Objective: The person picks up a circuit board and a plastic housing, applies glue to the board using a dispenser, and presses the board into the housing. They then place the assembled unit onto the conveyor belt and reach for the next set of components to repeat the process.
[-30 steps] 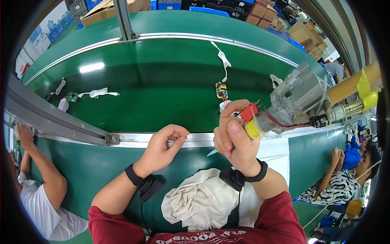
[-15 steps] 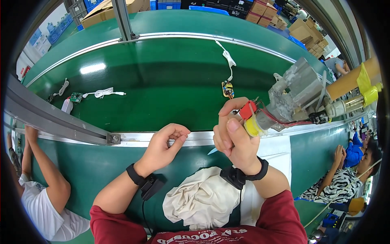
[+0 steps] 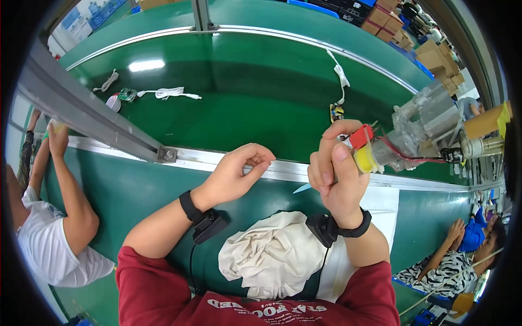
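My right hand is raised over the bench edge and grips the red and yellow end of a grey hanging power tool with red wires. My left hand hovers beside it with fingers curled in; I cannot tell whether something small is pinched in them. Both wrists wear black bands with cables. On the green conveyor belt just beyond my right hand lies a small circuit board with a white cable.
A crumpled white cloth lies on the green bench in front of me. Another board with a coiled white cable rests far left on the belt. A metal rail crosses at left. Seated people work at left and lower right. Cardboard boxes stand beyond.
The board with the white cable has travelled along the belt, up and to the right. The left cable set moved too. My hands have barely shifted.
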`<act>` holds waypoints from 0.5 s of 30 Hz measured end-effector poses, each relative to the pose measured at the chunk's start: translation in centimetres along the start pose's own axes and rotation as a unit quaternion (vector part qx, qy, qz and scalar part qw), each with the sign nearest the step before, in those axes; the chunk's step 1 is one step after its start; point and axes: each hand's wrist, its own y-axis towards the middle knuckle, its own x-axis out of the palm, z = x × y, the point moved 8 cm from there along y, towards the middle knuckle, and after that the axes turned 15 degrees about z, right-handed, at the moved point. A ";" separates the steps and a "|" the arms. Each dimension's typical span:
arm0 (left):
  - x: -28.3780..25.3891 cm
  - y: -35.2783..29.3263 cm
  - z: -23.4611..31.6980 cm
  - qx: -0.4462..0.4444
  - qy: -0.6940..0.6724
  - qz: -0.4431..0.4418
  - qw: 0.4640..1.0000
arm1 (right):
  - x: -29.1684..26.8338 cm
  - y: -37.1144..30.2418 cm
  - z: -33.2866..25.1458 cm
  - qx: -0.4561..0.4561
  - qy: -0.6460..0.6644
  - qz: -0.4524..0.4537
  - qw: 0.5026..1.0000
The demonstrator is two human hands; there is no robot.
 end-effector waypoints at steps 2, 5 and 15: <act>-0.2 0.1 0.3 0.013 0.002 0.007 1.000 | 0.2 0.0 -0.1 -0.003 0.002 -0.001 1.000; -1.0 0.7 1.0 0.013 0.035 0.023 0.999 | 0.3 -0.1 -0.2 -0.003 0.005 -0.001 1.000; -13.2 7.4 1.6 0.186 0.714 0.229 0.635 | 1.4 -0.5 -0.8 0.000 0.013 -0.006 1.000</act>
